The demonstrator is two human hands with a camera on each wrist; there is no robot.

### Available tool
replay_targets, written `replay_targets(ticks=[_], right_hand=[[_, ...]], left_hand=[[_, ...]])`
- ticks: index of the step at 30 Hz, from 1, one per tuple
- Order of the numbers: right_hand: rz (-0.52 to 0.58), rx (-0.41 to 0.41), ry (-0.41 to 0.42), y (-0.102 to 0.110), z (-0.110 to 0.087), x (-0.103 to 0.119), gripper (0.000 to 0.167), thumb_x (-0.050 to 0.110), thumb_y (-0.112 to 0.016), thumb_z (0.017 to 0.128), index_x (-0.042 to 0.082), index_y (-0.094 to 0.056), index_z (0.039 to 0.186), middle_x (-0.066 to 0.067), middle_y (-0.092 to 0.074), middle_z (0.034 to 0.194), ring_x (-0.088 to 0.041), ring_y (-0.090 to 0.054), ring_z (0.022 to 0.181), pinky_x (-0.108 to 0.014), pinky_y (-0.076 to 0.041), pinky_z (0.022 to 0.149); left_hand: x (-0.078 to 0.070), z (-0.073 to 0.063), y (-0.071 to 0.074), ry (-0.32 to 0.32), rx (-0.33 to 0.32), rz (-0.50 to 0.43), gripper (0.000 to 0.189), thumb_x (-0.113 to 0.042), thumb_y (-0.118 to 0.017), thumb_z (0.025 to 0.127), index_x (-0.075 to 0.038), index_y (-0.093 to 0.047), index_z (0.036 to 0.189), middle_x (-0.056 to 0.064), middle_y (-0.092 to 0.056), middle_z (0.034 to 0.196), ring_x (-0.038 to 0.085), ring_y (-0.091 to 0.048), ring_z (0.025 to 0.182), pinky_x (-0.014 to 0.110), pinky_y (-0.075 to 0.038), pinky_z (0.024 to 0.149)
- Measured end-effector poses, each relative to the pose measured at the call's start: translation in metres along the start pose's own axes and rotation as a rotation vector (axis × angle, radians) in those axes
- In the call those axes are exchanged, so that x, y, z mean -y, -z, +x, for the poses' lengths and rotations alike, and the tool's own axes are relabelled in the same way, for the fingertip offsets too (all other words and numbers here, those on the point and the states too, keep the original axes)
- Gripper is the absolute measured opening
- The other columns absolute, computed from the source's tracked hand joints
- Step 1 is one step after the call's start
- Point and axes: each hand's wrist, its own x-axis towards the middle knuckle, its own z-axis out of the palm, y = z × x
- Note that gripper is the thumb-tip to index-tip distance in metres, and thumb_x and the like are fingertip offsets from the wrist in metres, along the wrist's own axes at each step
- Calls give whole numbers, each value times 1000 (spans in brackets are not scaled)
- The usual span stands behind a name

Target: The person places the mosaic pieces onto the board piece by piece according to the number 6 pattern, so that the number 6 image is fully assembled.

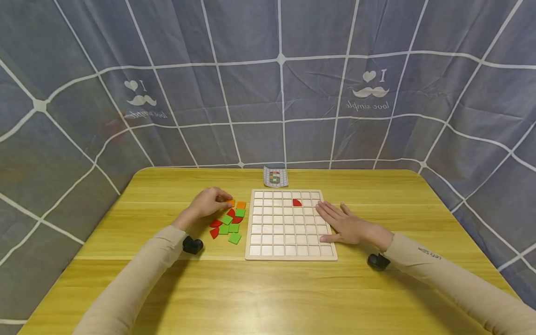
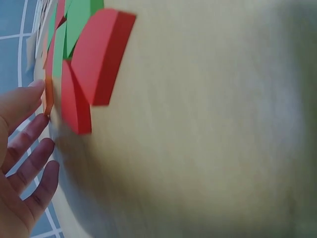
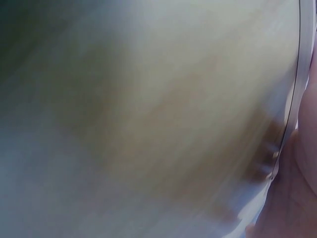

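Orange tile (image 1: 231, 203) is pinched in the left hand (image 1: 207, 202), right hand (image 1: 349, 229) spread at the board's (image 1: 278, 251) edge, an apparent pick-up likely calling for a lift boardward.

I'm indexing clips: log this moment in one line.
left hand: pinches orange tile | right hand: rests on right edge of wooden grid board | red quarter-circle tile: on board

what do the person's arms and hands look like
The left hand and right hand are bare. The left sleeve and right sleeve are long and beige; the right one carries small dark lettering. A small black device sits by the left cuff, a similar one by the right.
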Motion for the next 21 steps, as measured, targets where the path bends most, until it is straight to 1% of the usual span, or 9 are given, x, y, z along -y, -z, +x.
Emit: replay_targets(ticks=[3,5,7,10,14,21], right_hand=[[2,-1,0,0,0,0,91,58,-48,93,6,-8,155,-13,-2,162,-33,-4,150,-62,-6,115],[2,0,-1,0,0,0,91,58,-49,93,6,-8,155,-13,-2,162,-33,-4,150,-62,-6,115],[-1,1,0,0,0,-1,91,59,-49,93,6,-8,155,-13,-2,162,-33,-4,150,-62,-7,115],[-11,5,-3,0,0,-1,91,59,-48,93,7,-7,155,-13,-2,163,-32,-4,150,-61,-7,115],[-21,8,-2,0,1,-1,91,60,-47,93,7,-7,155,-12,-1,163,-31,-3,150,-60,-8,116],[-17,8,5,0,1,-1,91,60,-47,93,6,-8,155,-13,-1,162,-32,-3,150,-60,-8,116]], left_hand=[[4,-1,2,-31,9,-17,29,-17,-68,89,-3,-70,115,15,-70,111,23,-61,89,38,-49,80],[7,-1,3,-48,17,-27,30,-13,-67,88,-1,-69,116,16,-69,110,22,-58,85,35,-47,77],[9,-1,3,-50,23,-33,31,-11,-68,87,-1,-68,116,17,-68,109,20,-54,81,31,-44,74],[8,-1,4,-57,29,-25,31,-9,-68,86,0,-68,116,17,-68,107,18,-50,76,29,-41,71],[6,-1,4,-65,26,-7,31,-9,-68,86,1,-68,115,16,-67,106,18,-51,77,29,-41,71],[3,0,3,-37,42,4,33,-13,-70,86,-1,-68,117,12,-66,101,17,-51,75,29,-40,71]])
